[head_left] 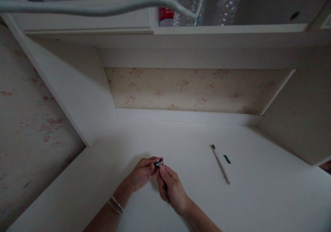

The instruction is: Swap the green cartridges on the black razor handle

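In the head view, my left hand (pixel 141 174) is closed, its fingertips pinching the silver head of a small black-and-silver tool (pixel 158 163). From the other side, my right hand (pixel 172 187) grips the tool's dark handle, with thumb and fingers wrapped round it. Both hands meet at the tool, just above the white desk. Its exact kind is too small to make out, and the fingers hide much of the handle. To the right of my hands lies a pale, slim toothbrush-like stick (pixel 220 164) with a dark tip. Beside it is a short dark green strip (pixel 227 159).
The white desktop (pixel 124 135) runs back to a low ledge and a flowered wall. Side panels (pixel 74 87) stand left and right. Overhead, a shelf holds plastic bottles (pixel 229 7), and a pale bent tube (pixel 103 8) crosses in front of it.
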`<state>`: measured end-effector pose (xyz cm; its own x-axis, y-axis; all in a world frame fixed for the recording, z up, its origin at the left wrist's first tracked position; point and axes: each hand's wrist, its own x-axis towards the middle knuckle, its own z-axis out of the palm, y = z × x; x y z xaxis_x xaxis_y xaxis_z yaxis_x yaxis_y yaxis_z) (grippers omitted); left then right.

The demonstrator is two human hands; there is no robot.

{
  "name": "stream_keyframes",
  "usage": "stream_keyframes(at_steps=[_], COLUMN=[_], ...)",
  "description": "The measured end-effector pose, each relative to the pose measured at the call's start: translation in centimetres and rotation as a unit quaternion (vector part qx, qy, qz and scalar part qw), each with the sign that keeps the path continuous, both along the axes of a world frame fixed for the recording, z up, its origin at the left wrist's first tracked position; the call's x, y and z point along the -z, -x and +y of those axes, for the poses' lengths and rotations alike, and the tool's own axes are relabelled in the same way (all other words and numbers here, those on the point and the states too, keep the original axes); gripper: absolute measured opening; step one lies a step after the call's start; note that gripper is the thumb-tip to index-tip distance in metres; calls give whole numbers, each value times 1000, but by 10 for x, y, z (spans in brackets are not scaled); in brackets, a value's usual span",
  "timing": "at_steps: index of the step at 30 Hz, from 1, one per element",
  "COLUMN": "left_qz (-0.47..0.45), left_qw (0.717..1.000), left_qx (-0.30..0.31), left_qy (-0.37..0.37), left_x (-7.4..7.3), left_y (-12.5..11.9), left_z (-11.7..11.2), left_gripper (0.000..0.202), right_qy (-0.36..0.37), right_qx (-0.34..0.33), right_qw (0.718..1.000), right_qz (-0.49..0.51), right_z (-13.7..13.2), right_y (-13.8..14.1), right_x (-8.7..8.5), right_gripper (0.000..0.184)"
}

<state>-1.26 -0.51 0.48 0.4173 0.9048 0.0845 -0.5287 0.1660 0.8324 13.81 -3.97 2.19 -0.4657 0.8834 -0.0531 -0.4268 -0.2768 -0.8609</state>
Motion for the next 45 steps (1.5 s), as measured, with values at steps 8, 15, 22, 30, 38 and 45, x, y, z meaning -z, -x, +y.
stream_keyframes(at_steps=[8, 15, 22, 30, 38, 45], left_qz=[27, 50, 97, 161, 182, 121], left_qw=[999, 995, 989, 980, 974, 985], left_qx=[12, 6, -14, -25, -43, -71], left_qy=[-39, -82, -110, -113, -127, -97], left_x=[1, 3, 2, 0, 2, 2], left_y=[5, 8, 16, 17, 11, 6], left_z=[1, 4, 5, 4, 5, 5], left_gripper=[29, 29, 27, 30, 30, 30], right_qy=[45, 54, -13, -21, -43, -45], right_qx=[-34, -83, -49, -29, -21, -15], right_qw=[998, 995, 998, 997, 993, 992], right_qz=[27, 24, -23, -70, -112, -114], right_z=[1, 7, 7, 11, 14, 15], right_y=[-7, -14, -13, -15, -19, -19], right_x=[-8, -9, -4, -3, -9, -9], right_gripper=[48, 46, 49, 52, 56, 52])
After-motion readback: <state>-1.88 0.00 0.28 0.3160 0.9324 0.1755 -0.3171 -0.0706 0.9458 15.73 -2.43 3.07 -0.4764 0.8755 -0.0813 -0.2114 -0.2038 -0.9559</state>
